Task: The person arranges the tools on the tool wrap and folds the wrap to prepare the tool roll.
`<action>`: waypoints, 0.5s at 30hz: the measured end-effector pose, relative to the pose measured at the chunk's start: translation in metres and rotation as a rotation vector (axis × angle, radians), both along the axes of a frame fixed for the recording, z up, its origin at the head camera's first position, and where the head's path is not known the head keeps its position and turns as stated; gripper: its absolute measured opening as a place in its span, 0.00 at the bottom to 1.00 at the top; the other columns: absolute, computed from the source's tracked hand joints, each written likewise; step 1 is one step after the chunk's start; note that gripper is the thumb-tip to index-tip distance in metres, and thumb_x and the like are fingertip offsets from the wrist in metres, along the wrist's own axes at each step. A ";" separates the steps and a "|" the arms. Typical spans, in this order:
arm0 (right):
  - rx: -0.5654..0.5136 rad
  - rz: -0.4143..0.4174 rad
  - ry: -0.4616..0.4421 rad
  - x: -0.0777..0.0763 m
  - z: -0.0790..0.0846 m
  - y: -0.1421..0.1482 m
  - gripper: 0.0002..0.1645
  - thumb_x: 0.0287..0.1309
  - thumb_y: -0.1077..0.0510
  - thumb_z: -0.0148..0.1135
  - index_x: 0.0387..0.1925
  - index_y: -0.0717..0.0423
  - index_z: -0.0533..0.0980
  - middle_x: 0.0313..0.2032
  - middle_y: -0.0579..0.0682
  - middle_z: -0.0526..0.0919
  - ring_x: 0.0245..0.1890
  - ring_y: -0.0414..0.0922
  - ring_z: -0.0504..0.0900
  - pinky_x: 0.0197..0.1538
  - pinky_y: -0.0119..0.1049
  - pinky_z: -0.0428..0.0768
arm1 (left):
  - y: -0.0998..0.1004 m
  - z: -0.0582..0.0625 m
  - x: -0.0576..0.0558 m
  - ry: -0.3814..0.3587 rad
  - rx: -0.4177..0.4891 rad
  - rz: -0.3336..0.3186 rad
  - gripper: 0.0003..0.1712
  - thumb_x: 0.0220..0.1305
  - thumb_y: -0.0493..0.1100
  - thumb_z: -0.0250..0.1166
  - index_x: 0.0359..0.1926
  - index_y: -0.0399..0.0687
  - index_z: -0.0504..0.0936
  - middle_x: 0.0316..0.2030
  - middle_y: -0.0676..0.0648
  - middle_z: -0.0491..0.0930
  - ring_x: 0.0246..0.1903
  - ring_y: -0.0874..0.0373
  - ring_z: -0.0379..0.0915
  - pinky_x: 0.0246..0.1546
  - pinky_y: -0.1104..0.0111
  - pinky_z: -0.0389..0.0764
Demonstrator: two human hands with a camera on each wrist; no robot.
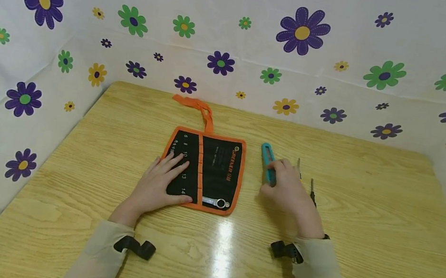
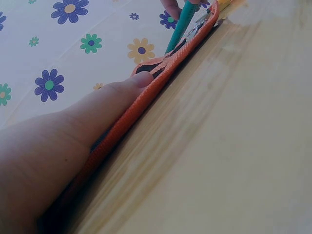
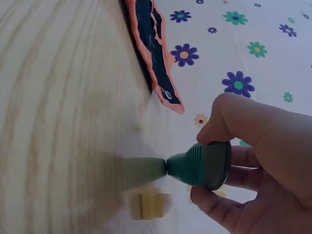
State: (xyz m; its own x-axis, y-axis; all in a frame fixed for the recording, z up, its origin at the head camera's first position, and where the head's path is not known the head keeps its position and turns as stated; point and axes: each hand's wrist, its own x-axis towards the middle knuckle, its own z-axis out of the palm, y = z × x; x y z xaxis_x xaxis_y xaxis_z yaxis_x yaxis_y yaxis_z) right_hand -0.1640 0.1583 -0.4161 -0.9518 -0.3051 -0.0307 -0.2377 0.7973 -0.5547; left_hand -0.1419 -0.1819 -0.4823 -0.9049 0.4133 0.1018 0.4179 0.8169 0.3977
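Observation:
A black tool pouch with orange edging and printed sizes lies flat on the table. My left hand rests on its left half, fingers spread over the numbers and thumb near the lower edge. In the left wrist view, the thumb lies along the pouch's orange border. A ring-ended wrench shows in the lowest pocket. To the right of the pouch, my right hand pinches a teal utility knife between thumb and fingers. The right wrist view shows the knife's ribbed end in that grip.
Beyond my right hand lie two thin tools with metal shafts, one with a yellow part, the other with a dark handle; my hand partly hides them. An orange tie strap trails behind the pouch. A flowered cloth hangs behind the wooden table.

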 end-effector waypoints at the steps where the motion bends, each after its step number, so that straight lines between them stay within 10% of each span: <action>1: -0.004 -0.005 0.003 0.000 0.002 0.001 0.26 0.52 0.62 0.62 0.54 0.67 0.71 0.53 0.64 0.69 0.45 0.58 0.65 0.46 0.52 0.70 | 0.000 0.000 0.000 -0.002 0.001 0.000 0.57 0.47 0.78 0.61 0.72 0.52 0.60 0.73 0.46 0.51 0.72 0.47 0.38 0.70 0.51 0.38; 15: -0.146 -0.061 0.220 -0.001 0.013 0.007 0.16 0.56 0.69 0.56 0.47 0.69 0.78 0.48 0.63 0.78 0.42 0.55 0.74 0.47 0.50 0.75 | 0.001 0.001 0.000 -0.015 -0.013 0.007 0.57 0.47 0.76 0.63 0.73 0.53 0.59 0.73 0.47 0.50 0.72 0.48 0.37 0.70 0.51 0.38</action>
